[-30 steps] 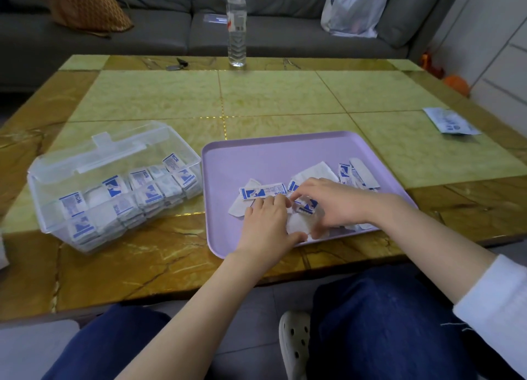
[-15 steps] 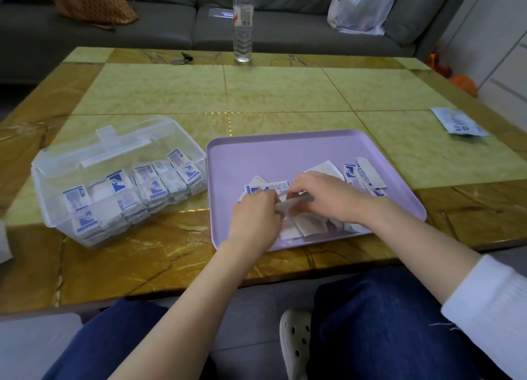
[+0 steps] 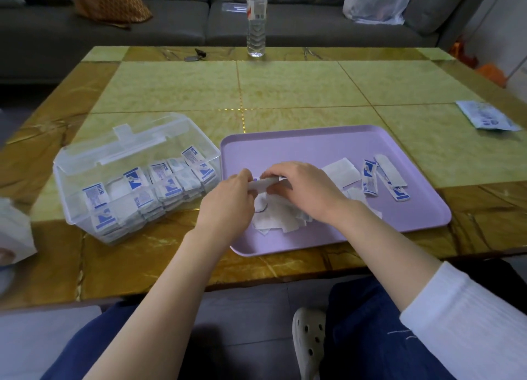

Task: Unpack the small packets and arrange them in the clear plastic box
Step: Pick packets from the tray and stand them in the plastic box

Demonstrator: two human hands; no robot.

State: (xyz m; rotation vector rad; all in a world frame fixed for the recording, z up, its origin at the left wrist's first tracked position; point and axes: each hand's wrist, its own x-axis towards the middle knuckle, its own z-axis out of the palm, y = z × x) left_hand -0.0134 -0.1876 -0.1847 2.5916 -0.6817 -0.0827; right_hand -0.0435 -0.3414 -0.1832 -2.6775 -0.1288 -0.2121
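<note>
White paper packet [image 3: 263, 183] is pinched by left hand [image 3: 228, 200] and right hand [image 3: 302, 190]; unpacking seems underway, and a careful pull apart is needed

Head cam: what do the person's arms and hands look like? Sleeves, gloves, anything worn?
The left hand and right hand are bare: no gloves, and no rings or watch show. The left forearm is uncovered to the frame edge. The right arm wears a white ribbed sleeve, pushed up the forearm.

Clear glossy plastic box [image 3: 85, 180], matt lilac plastic tray [image 3: 313, 143], papery packets [image 3: 369, 181], polished marble-look table [image 3: 285, 88].
</note>
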